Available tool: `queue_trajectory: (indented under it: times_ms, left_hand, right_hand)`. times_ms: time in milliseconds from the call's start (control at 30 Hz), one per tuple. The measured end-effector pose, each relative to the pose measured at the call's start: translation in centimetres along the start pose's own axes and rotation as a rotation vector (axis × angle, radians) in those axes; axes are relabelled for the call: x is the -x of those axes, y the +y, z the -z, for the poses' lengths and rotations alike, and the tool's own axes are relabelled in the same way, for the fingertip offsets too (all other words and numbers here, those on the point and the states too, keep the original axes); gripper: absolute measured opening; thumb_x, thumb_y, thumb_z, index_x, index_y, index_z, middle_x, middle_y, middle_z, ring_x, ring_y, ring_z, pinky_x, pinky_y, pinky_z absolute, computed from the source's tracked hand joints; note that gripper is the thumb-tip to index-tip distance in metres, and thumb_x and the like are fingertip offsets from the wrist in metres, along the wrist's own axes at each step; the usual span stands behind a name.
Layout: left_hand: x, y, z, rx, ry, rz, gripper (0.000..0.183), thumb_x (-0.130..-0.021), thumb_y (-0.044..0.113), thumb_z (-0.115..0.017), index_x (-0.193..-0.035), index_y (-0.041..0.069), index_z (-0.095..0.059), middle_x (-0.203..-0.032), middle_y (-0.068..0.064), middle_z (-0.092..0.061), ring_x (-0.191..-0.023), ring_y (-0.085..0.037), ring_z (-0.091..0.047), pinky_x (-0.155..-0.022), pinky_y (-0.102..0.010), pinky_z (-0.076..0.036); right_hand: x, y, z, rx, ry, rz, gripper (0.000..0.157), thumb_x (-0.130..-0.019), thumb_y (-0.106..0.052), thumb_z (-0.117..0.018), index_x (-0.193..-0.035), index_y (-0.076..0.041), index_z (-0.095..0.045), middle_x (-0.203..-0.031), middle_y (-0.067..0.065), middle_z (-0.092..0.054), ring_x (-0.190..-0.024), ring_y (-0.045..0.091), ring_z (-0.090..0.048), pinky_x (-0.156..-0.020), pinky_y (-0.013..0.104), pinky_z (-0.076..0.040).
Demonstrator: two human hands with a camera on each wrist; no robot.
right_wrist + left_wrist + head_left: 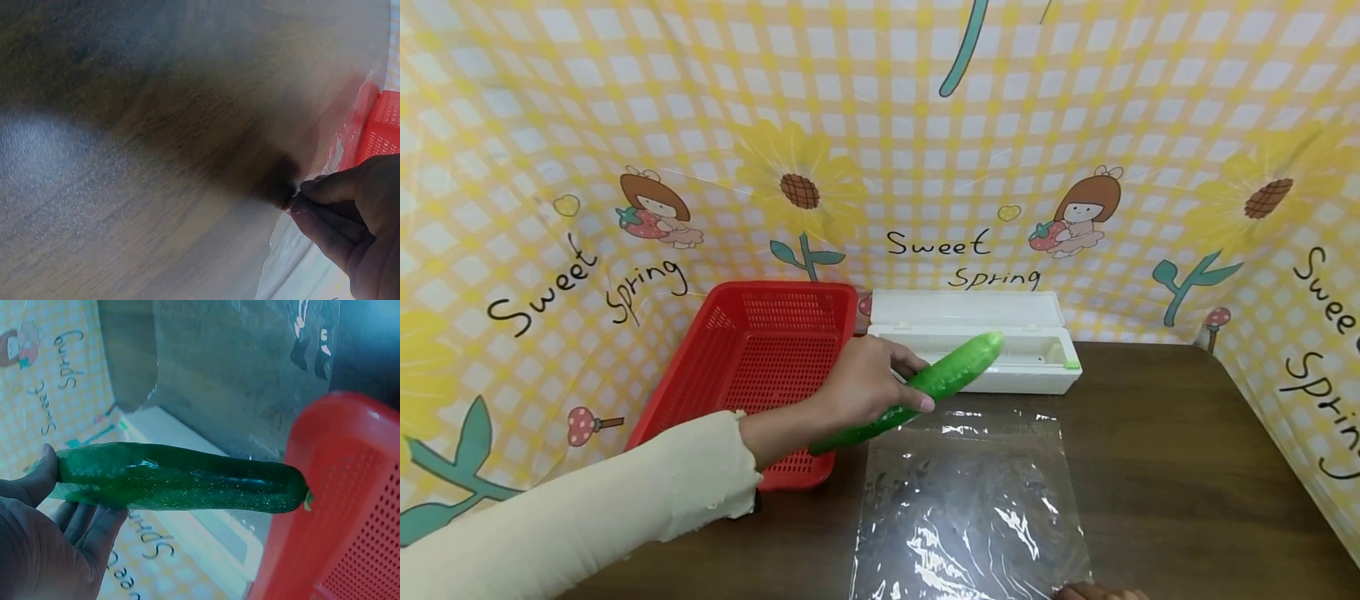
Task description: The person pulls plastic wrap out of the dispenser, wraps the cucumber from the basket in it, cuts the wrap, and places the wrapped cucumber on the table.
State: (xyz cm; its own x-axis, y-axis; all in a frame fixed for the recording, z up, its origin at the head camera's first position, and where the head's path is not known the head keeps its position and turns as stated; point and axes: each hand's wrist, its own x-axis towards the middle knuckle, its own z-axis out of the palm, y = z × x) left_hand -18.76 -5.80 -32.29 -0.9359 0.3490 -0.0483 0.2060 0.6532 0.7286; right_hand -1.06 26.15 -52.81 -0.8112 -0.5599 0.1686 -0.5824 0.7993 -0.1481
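Observation:
My left hand [863, 379] grips a long green cucumber [958, 368], thumb on one side and fingers on the other. It is held tilted in the air, between the red basket [662, 400] and a sheet of clear plastic film [970, 492] on the table. In the left wrist view the cucumber [187, 478] shows its stem end pointing toward the basket. At the bottom edge of the head view, only part of my right hand [1099, 592] shows, by the film's near right corner. The right wrist view has that hand [350, 215] pinching the film's edge between thumb and finger.
Behind the film stands a long white box [1030, 379] with its lid [966, 308] raised. The brown table [1180, 467] extends to the right. A yellow checked cloth [925, 183] hangs around the back and sides.

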Motion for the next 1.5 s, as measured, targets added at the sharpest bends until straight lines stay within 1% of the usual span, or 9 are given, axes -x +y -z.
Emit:
queue_trajectory:
  times_ms: [67,333,567,700,900,1100,1233,1333,1500]
  left_hand:
    - [0.2,0.2,-0.6,0.009,-0.022,-0.017,0.043,-0.063,0.024,-0.089,-0.102,0.013,-0.075,-0.084,0.005,-0.073,-0.079,-0.007,-0.064,-0.072,-0.028,-0.051]
    - [1.0,0.8,-3.5,0.007,-0.083,-0.079,0.042,-0.061,0.022,-0.090,-0.098,0.010,-0.075,-0.081,0.006,-0.072,-0.072,-0.003,-0.063,-0.069,-0.022,-0.051]
    - [1.6,0.9,-6.9,-0.158,-0.088,-0.121,0.040,-0.056,0.030,-0.091,-0.091,0.016,-0.075,-0.081,0.010,-0.072,-0.067,0.000,-0.056,-0.064,-0.018,-0.045]
    - [2.0,0.9,-9.0,-0.216,-0.125,-0.167,0.038,-0.056,0.034,-0.089,-0.089,0.019,-0.076,-0.080,0.010,-0.073,-0.061,0.004,-0.053,-0.061,-0.015,-0.043]
    - [2.4,0.3,-11.9,-0.320,-0.135,-0.284,0.036,-0.056,0.043,-0.088,-0.085,0.026,-0.076,-0.076,0.014,-0.072,-0.059,0.007,-0.051,-0.057,-0.014,-0.038]
    - [2.9,-0.9,-14.6,-0.420,-0.147,-0.365,0.037,-0.055,0.049,-0.087,-0.084,0.030,-0.075,-0.074,0.018,-0.071,-0.056,0.007,-0.049,-0.051,-0.015,-0.032]
    - [3.1,-1.5,-16.1,-0.476,-0.159,-0.394,0.037,-0.056,0.052,-0.086,-0.085,0.031,-0.075,-0.075,0.019,-0.070,-0.057,0.006,-0.048,-0.051,-0.016,-0.031]
    - [3.2,-1.8,-17.0,-0.484,-0.163,-0.396,0.036,-0.056,0.051,-0.086,-0.085,0.032,-0.075,-0.076,0.019,-0.070,-0.059,0.005,-0.051,-0.051,-0.018,-0.031]
    - [3.3,-2.3,-17.9,-0.490,-0.193,-0.401,0.034,-0.057,0.051,-0.086,-0.084,0.033,-0.075,-0.073,0.019,-0.069,-0.057,0.005,-0.049,-0.051,-0.019,-0.032]
  right_hand:
    - [0.1,0.0,0.1,0.020,0.052,0.026,0.026,-0.075,-0.030,-0.076,-0.099,-0.033,-0.065,-0.096,-0.016,-0.068,-0.075,-0.002,-0.062,-0.054,0.017,-0.044]
    - [0.2,-0.1,0.2,-0.011,0.066,-0.019,0.029,-0.073,-0.027,-0.076,-0.097,-0.035,-0.064,-0.092,-0.019,-0.066,-0.070,-0.004,-0.058,-0.050,0.018,-0.040]
    - [0.2,-0.3,0.2,0.013,0.096,-0.012,0.028,-0.070,-0.029,-0.077,-0.095,-0.034,-0.065,-0.091,-0.018,-0.067,-0.071,-0.004,-0.058,-0.051,0.018,-0.040]
    - [0.2,-0.1,0.3,0.019,0.119,0.018,0.031,-0.068,-0.031,-0.079,-0.094,-0.035,-0.064,-0.090,-0.019,-0.066,-0.069,-0.005,-0.057,-0.049,0.017,-0.038]
    - [0.2,-0.1,0.5,0.003,0.125,0.056,0.033,-0.067,-0.029,-0.080,-0.094,-0.035,-0.063,-0.087,-0.022,-0.064,-0.066,-0.008,-0.054,-0.048,0.012,-0.034]
    - [0.3,0.0,0.3,0.000,0.153,0.057,0.033,-0.066,-0.028,-0.080,-0.093,-0.033,-0.063,-0.086,-0.021,-0.063,-0.063,-0.009,-0.052,-0.046,0.011,-0.031]
    - [0.3,-0.1,0.1,0.053,0.208,0.081,0.032,-0.063,-0.031,-0.079,-0.092,-0.032,-0.065,-0.086,-0.020,-0.065,-0.065,-0.007,-0.055,-0.048,0.010,-0.032]
    - [0.2,-0.2,0.2,0.070,0.202,0.077,0.030,-0.064,-0.032,-0.079,-0.091,-0.031,-0.066,-0.087,-0.016,-0.067,-0.066,-0.004,-0.058,-0.048,0.011,-0.033]
    - [0.0,-0.9,0.5,0.058,0.208,-0.012,0.027,-0.065,-0.029,-0.079,-0.087,-0.033,-0.063,-0.081,-0.020,-0.063,-0.060,-0.008,-0.050,-0.045,0.011,-0.027]
